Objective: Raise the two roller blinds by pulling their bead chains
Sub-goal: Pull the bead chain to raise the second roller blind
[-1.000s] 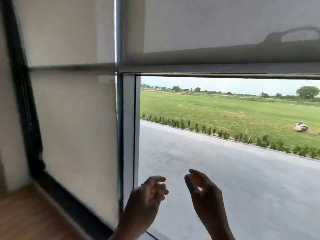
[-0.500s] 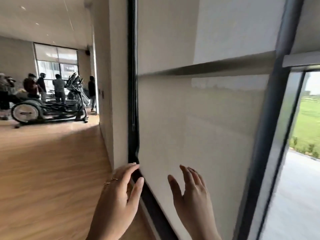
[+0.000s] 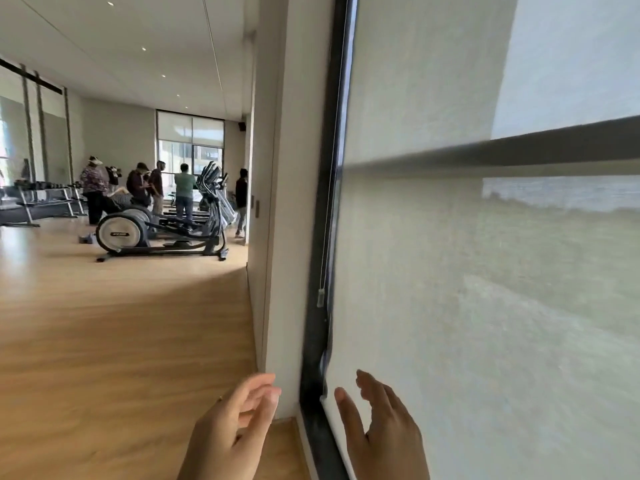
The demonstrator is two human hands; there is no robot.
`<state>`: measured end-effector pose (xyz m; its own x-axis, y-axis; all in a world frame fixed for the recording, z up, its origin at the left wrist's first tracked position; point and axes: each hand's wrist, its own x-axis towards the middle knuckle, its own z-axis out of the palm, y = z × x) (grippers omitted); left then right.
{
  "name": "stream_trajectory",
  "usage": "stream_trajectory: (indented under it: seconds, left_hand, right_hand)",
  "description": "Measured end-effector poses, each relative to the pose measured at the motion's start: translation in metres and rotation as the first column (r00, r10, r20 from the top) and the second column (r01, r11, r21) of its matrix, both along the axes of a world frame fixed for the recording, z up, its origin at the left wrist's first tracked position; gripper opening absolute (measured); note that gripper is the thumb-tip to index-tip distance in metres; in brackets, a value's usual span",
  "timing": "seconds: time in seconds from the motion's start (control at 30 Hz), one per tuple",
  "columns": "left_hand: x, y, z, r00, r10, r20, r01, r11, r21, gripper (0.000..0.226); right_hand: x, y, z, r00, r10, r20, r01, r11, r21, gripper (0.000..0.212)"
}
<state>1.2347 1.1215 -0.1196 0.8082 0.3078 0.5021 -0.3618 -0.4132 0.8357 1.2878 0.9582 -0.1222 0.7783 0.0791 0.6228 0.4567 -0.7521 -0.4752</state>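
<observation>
A pale translucent roller blind (image 3: 467,271) hangs lowered over the window on the right, reaching down past my hands. Its thin bead chain (image 3: 329,202) runs down the black window frame (image 3: 317,323) at the blind's left edge and ends in a small grey connector (image 3: 321,296). My left hand (image 3: 230,431) is low in the middle, fingers loosely curled and apart, holding nothing, in front of the white wall pillar. My right hand (image 3: 381,431) is open in front of the blind's lower left corner, fingers spread. Both hands are well below the chain's end. The second blind is out of view.
A white wall pillar (image 3: 277,237) stands left of the frame. A wooden floor (image 3: 121,341) stretches left into a gym with an elliptical machine (image 3: 159,230) and several people (image 3: 138,188) standing far off. A dark horizontal bar (image 3: 519,154) shows through the blind.
The view has swung left from the raised right blind and open window to the lowered left blind and its chain. Both hands stayed low and empty, my left one curling slightly.
</observation>
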Motion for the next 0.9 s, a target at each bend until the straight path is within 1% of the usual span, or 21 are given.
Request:
stream_trajectory:
  seconds: [0.03, 0.1, 0.13, 0.17, 0.2, 0.27, 0.3, 0.37, 0.4, 0.47, 0.5, 0.6, 0.77, 0.83, 0.9]
  left_hand:
    - [0.029, 0.010, -0.002, 1.000, -0.019, -0.017, 0.019, 1.000, -0.017, 0.021]
    - [0.092, 0.034, -0.008, 0.999, -0.038, -0.027, 0.037, 0.999, -0.022, 0.038]
    - [0.119, 0.043, -0.008, 0.999, -0.038, -0.028, 0.038, 0.999, -0.017, 0.042]
    - [0.150, 0.055, -0.006, 0.998, -0.049, -0.036, 0.048, 0.999, -0.018, 0.043]
    - [0.180, 0.066, -0.001, 0.997, -0.059, -0.047, 0.058, 0.998, -0.020, 0.043]
    - [0.245, 0.088, 0.007, 0.994, -0.091, -0.055, 0.091, 0.996, -0.011, 0.034]
    - [0.271, 0.094, 0.011, 0.993, -0.100, -0.061, 0.101, 0.995, 0.014, 0.027]
    - [0.333, 0.107, 0.014, 0.988, -0.136, -0.074, 0.137, 0.991, 0.003, 0.014]
    - [0.362, 0.112, 0.013, 0.985, -0.150, -0.090, 0.149, 0.989, -0.016, 0.010]
    - [0.413, 0.118, 0.009, 0.973, -0.182, -0.142, 0.175, 0.983, -0.062, 0.013]
    - [0.439, 0.122, 0.007, 0.968, -0.194, -0.158, 0.185, 0.980, -0.070, 0.014]
    - [0.523, 0.141, 0.006, 0.963, -0.204, -0.178, 0.200, 0.979, -0.040, 0.013]
    - [0.672, 0.167, 0.026, 0.975, -0.198, -0.104, 0.195, 0.980, -0.046, 0.012]
    - [0.726, 0.170, 0.044, 0.975, -0.203, -0.091, 0.195, 0.977, -0.089, 0.012]
    - [0.784, 0.175, 0.057, 0.971, -0.229, -0.074, 0.218, 0.967, -0.133, 0.011]
  right_hand:
    - [0.027, 0.009, -0.002, 1.000, 0.017, -0.022, -0.016, 0.999, 0.038, 0.078]
    - [0.085, 0.031, -0.010, 0.997, 0.033, -0.066, -0.024, 0.991, 0.134, 0.095]
    - [0.110, 0.040, -0.010, 0.996, 0.042, -0.083, -0.028, 0.986, 0.167, 0.104]
    - [0.137, 0.051, -0.008, 0.992, 0.055, -0.115, -0.032, 0.981, 0.190, 0.108]
    - [0.163, 0.062, -0.003, 0.984, 0.073, -0.159, -0.041, 0.980, 0.197, 0.103]
    - [0.220, 0.088, 0.006, 0.975, 0.096, -0.203, -0.055, 0.978, 0.200, 0.069]
    - [0.243, 0.098, 0.009, 0.971, 0.104, -0.214, -0.061, 0.978, 0.201, 0.059]
    - [0.298, 0.118, 0.010, 0.968, 0.119, -0.221, -0.068, 0.972, 0.224, 0.068]
    - [0.326, 0.126, 0.010, 0.968, 0.122, -0.221, -0.068, 0.969, 0.236, 0.065]
    - [0.375, 0.139, 0.008, 0.962, 0.114, -0.249, -0.054, 0.970, 0.236, 0.041]
    - [0.402, 0.146, 0.006, 0.961, 0.111, -0.254, -0.046, 0.967, 0.250, 0.036]
    - [0.489, 0.165, 0.001, 0.970, 0.065, -0.235, 0.004, 0.959, 0.282, 0.039]
    - [0.639, 0.194, 0.009, 0.971, 0.089, -0.224, -0.006, 0.938, 0.346, 0.036]
    - [0.698, 0.201, 0.023, 0.969, 0.099, -0.226, -0.003, 0.920, 0.393, 0.034]
    - [0.760, 0.209, 0.038, 0.980, 0.061, -0.191, 0.029, 0.898, 0.439, 0.032]
